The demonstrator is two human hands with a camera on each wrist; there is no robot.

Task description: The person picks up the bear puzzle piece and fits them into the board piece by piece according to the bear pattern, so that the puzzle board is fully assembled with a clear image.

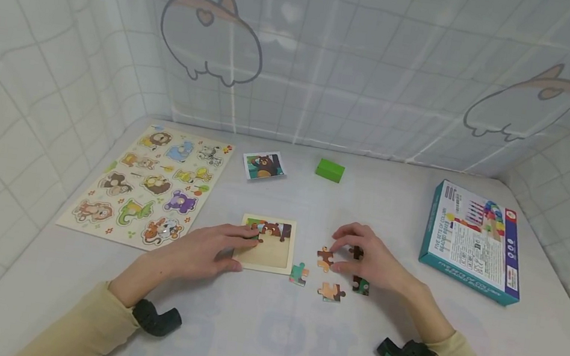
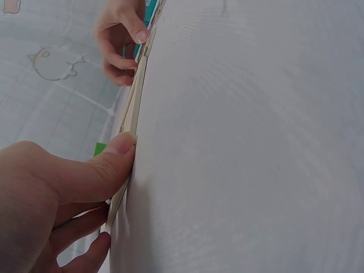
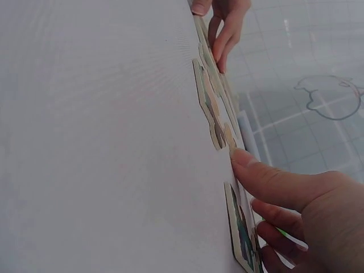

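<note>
A shallow wooden puzzle tray [image 1: 263, 257] lies on the table, with bear-picture pieces [image 1: 271, 229] along its far side. My left hand [image 1: 209, 249] holds the tray's left side, thumb at the near edge [image 2: 122, 142] and fingertips over the upper left corner. To the right of the tray, my right hand [image 1: 374, 260] pinches a brown and orange puzzle piece [image 1: 325, 258] between thumb and fingers, low at the tabletop. Around it lie a green piece [image 1: 299, 273], a peach piece [image 1: 331, 292] and a dark green piece [image 1: 360, 285]. A dark brown piece [image 1: 356, 252] is partly hidden under the right hand.
An animal peg board [image 1: 124, 170] lies at the left. Behind the tray are a bear picture card [image 1: 263, 166] and a green block [image 1: 330, 170]. A boxed bead set [image 1: 474, 244] lies at the right. A tiled-pattern sheet [image 1: 343, 77] rises behind the table.
</note>
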